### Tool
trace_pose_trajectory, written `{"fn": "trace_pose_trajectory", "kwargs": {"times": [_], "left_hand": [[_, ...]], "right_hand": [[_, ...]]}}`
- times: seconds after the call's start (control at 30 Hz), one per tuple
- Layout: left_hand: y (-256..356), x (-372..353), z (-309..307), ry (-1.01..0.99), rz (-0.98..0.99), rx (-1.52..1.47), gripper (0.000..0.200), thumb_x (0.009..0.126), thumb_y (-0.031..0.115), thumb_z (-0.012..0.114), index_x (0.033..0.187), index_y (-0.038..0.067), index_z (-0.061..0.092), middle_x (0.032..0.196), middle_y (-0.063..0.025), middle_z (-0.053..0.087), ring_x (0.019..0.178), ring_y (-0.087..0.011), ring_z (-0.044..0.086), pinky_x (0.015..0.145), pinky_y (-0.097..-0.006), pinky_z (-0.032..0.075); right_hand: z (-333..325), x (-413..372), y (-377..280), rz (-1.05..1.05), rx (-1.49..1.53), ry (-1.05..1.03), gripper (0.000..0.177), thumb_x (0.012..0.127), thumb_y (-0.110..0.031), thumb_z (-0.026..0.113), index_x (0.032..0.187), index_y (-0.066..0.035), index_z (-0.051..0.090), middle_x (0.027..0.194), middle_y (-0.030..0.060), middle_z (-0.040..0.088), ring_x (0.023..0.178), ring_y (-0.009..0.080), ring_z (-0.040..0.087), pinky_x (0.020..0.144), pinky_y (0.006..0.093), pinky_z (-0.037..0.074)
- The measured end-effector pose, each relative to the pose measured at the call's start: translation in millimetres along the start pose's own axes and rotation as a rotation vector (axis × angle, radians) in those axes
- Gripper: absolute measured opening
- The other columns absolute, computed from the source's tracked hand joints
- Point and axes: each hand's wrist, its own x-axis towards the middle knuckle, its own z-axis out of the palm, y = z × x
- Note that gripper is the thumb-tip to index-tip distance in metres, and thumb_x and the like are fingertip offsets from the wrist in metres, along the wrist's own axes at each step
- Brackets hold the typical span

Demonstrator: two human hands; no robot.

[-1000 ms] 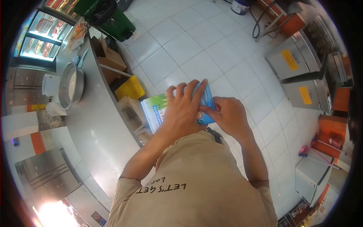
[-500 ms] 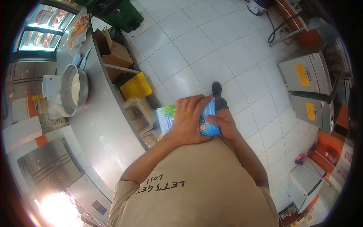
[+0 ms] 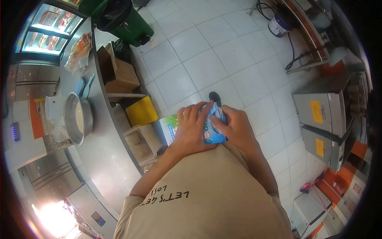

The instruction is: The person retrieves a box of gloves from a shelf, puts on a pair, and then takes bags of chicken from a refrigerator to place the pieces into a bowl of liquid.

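A blue, white and green carton (image 3: 169, 128) lies across my body at waist height. My left hand (image 3: 193, 126) is wrapped over its middle, hiding much of it. At the carton's blue end, my right hand (image 3: 234, 126) grips the side, with the thumb pressed on the blue face near the top edge. That end looks creased; whether it is torn cannot be made out.
On the steel counter (image 3: 104, 137) at the left stand a metal bowl (image 3: 79, 117) with pale contents, a light blue spatula (image 3: 88, 85) and a plastic bag of food (image 3: 78, 51). Beyond are a cardboard box (image 3: 123, 75) and green bin (image 3: 133, 28).
The right hand has shifted on the carton, its thumb now higher up the blue end. The view has moved, bringing more of the green bin and the bucket into sight.
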Motion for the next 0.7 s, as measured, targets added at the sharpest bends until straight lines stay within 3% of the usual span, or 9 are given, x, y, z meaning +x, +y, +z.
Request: {"fn": "trace_pose_trajectory", "kwargs": {"times": [0.13,0.23,0.3,0.43,0.5,0.53,0.6,0.67,0.7], "left_hand": [[-12.9,50.2,-1.2,0.125,-0.057,-0.066,0.114,0.046,0.037,0.087,0.144,0.006,0.038,0.130,-0.0171,0.045,0.119,-0.0356,0.043,0.100,-0.0495,0.032],[-21.7,73.5,0.7,0.207,-0.100,-0.142,0.118,0.045,0.037,0.087,0.145,0.005,0.035,0.130,-0.0196,0.045,0.119,-0.0368,0.043,0.100,-0.0490,0.033],[-31.0,86.7,-4.9,0.210,-0.132,-0.168,0.121,0.045,0.039,0.088,0.147,0.004,0.033,0.130,-0.0199,0.045,0.118,-0.0374,0.044,0.101,-0.0492,0.033],[-56.2,107.4,-21.3,0.242,-0.231,-0.177,0.123,0.045,0.041,0.089,0.148,0.005,0.032,0.130,-0.0192,0.045,0.119,-0.0384,0.043,0.101,-0.0496,0.033],[-73.1,112.3,-32.7,0.226,-0.243,-0.180,0.121,0.051,0.051,0.087,0.148,0.004,0.032,0.130,-0.0203,0.044,0.119,-0.0351,0.044,0.102,-0.0462,0.034],[-93.6,112.6,-32.1,0.238,-0.265,-0.182,0.121,0.051,0.051,0.087,0.148,0.004,0.032,0.130,-0.0203,0.044,0.119,-0.0351,0.044,0.102,-0.0462,0.034],[-146.7,111.3,-27.0,0.404,-0.182,-0.751,0.102,0.066,0.062,0.077,0.141,0.001,0.043,0.116,-0.0187,0.053,0.107,-0.0269,0.053,0.097,-0.0384,0.039],[-175.0,116.7,-48.5,0.416,-0.386,-0.889,0.046,0.081,0.039,0.067,0.106,0.001,0.065,0.086,-0.0154,0.064,0.077,-0.0296,0.059,0.073,-0.0351,0.046],[-189.2,115.9,-54.4,0.427,-0.394,-0.887,0.046,0.081,0.039,0.067,0.106,0.001,0.065,0.086,-0.0154,0.064,0.077,-0.0296,0.059,0.073,-0.0351,0.046]], "right_hand": [[-30.7,60.2,16.3,0.011,0.267,-0.106,0.025,0.095,-0.020,0.057,0.080,0.000,0.060,0.065,0.0031,0.056,0.062,0.0094,0.052,0.059,0.0283,0.040],[-36.3,87.9,15.2,0.213,0.768,-0.303,0.022,0.097,-0.019,0.053,0.092,0.000,0.062,0.076,0.0017,0.062,0.070,0.0091,0.057,0.067,0.0270,0.044],[-34.1,104.8,-3.9,0.527,0.975,-0.155,0.024,0.097,-0.022,0.055,0.102,0.000,0.063,0.084,0.0006,0.064,0.078,0.0082,0.058,0.075,0.0246,0.046],[-35.8,161.7,-9.0,0.593,0.744,-0.078,0.029,0.095,-0.027,0.060,0.105,0.000,0.065,0.081,0.0010,0.063,0.073,0.0077,0.059,0.072,0.0238,0.048],[-40.3,197.5,-10.7,0.310,0.442,-0.612,0.033,0.093,-0.029,0.064,0.106,0.002,0.067,0.074,0.0013,0.062,0.065,0.0074,0.056,0.062,0.0254,0.046],[-36.9,212.6,-23.1,0.315,0.430,-0.636,0.033,0.093,-0.029,0.064,0.106,0.002,0.067,0.074,0.0013,0.062,0.065,0.0074,0.056,0.062,0.0254,0.046],[-27.5,242.3,-53.9,0.190,0.189,-0.832,0.031,0.093,-0.028,0.065,0.097,0.002,0.069,0.066,0.0000,0.058,0.057,0.0068,0.049,0.054,0.0270,0.041],[-1.3,262.5,-63.6,0.102,0.231,-0.821,0.030,0.093,-0.027,0.065,0.093,0.003,0.068,0.063,0.0000,0.056,0.057,0.0067,0.046,0.053,0.0276,0.040],[11.7,271.6,-69.0,0.020,0.285,-0.791,0.030,0.093,-0.027,0.065,0.090,0.003,0.066,0.061,0.0000,0.054,0.057,0.0066,0.044,0.053,0.0282,0.038]]}}
